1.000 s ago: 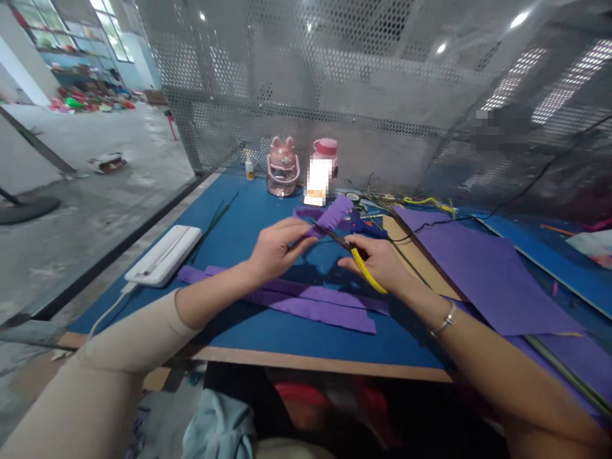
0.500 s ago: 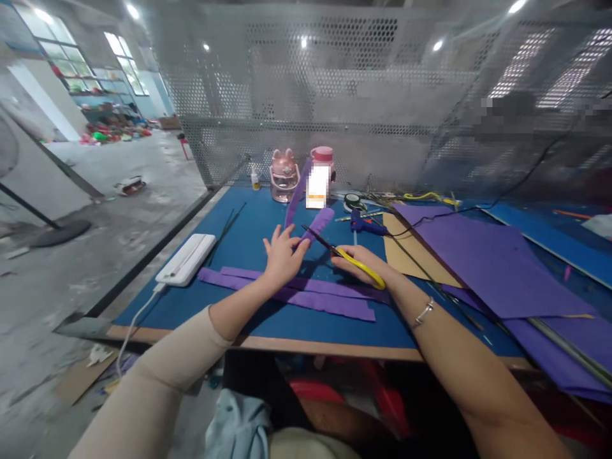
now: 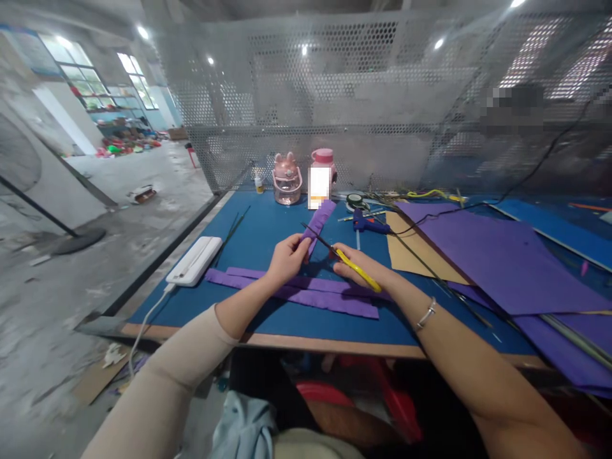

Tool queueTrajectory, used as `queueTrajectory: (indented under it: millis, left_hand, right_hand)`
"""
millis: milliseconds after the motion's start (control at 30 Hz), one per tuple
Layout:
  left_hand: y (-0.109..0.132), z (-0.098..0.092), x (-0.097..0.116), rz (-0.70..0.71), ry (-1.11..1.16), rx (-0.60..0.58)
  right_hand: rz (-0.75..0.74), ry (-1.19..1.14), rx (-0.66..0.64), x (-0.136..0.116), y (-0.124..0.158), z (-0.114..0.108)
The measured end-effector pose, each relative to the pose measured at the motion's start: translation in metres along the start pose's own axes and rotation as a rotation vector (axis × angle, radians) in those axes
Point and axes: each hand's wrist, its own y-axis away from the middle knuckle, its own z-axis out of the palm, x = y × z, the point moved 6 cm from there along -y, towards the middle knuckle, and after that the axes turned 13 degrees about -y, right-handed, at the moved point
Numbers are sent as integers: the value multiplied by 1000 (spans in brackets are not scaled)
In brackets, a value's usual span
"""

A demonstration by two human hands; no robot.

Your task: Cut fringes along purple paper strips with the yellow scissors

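Between the fingers of my left hand [image 3: 288, 258] is a purple strip [image 3: 324, 215], its far end slanting up and away from me. My right hand [image 3: 356, 264] grips scissors [image 3: 359, 271] with yellow handles. Their dark blades lie across the strip close to my left fingertips; whether the blades are parted I cannot tell. More purple strips [image 3: 329, 301] lie flat on the blue table below both hands, partly overlapping.
At left lies a white power bank [image 3: 195, 260] with a cable. A pink bear-shaped bottle [image 3: 287, 180] and a pink-lidded bottle [image 3: 324, 157] with a bright phone-like screen [image 3: 319, 183] stand behind. A blue glue gun [image 3: 368, 223] and purple sheets [image 3: 497, 255] lie right.
The long upright part of the purple strip beside my left hand is no longer seen. My left fingers have closed from a spread pose. The scissors stay across the strip.
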Motion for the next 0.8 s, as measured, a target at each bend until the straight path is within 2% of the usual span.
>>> queueTrajectory:
  millis: [67,233,467,600,800]
  left_hand:
    - [0,0,-2,-5,37,12]
    - [0,0,-7,-5,73,34]
    - [2,4,-5,-24,132,19]
    - [3,3,-5,-66,164,54]
    - [3,4,-1,-24,114,24]
  right_hand:
    - [-12,34,-3,-2,1,4]
    - [-39,77,104,-4,0,1]
    - [-84,19,125,0,-1,0]
    - [-84,28,130,-2,-1,-1]
    - [-74,6,104,-1,-2,1]
